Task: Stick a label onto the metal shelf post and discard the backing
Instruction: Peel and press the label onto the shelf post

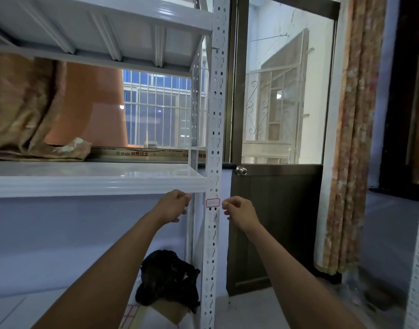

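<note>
View from the head camera, facing the shelving. The label (212,202), a small white rectangle with a red border, lies flat on the front face of the metal shelf post (214,115), at 6 o'clock from the middle of the view and just below the edge of the shelf board (97,184). Your left hand (174,205) is at the label's 9 o'clock, fingers curled and fingertips drawn together against the board's edge; you cannot tell whether they pinch the backing. Your right hand (237,212) is at the label's 3 o'clock, near its right edge but apart from it, fingers loosely curled, with nothing visible in them. Judge the label as thin, light and limp: it will likely crease if rubbed from one end and bridge the post's punched holes, so press it from the centre outwards. The backing, if you hold it, is probably slick and nearly weightless, so pinch it by a corner or crumple it. The faint line inside the label's border is too small to read. The flat carton (142,154) on the shelf, at 11 o'clock from the label, bears Chinese characters that seem to end in 铝业. A black bag (168,276) lies at 7 o'clock.
</note>
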